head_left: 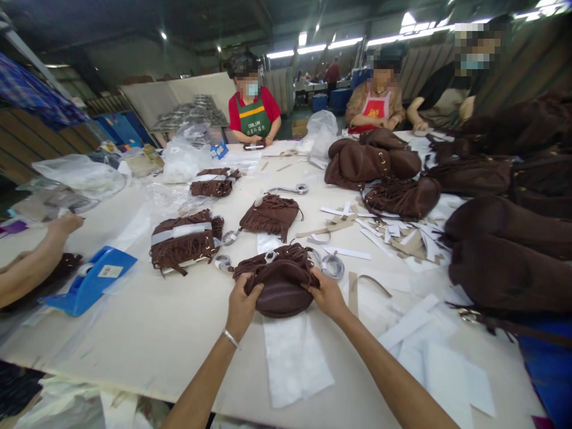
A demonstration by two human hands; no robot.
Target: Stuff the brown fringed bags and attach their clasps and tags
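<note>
A dark brown fringed handbag (283,289) is gripped at both sides, its smooth rounded bottom facing me and its fringe on the far side. My left hand (245,298) is closed on the bag's left edge, thumb on top; a bracelet circles that wrist. On the right edge, my right hand (326,292) is closed the same way. A sheet of white wrapping paper (295,360) lies partly under the bag. Beyond it rests a fringed brown piece (270,214). Wrapped rolls of grey strap (333,266) lie beside the bag.
Fringed bundles with white bands (182,235) lie to the left, near a blue tape dispenser (92,280) and a co-worker's arm (40,256). Brown bags (509,268) are heaped at right, with paper strips (420,244) before them. Several co-workers stand around the table (187,333).
</note>
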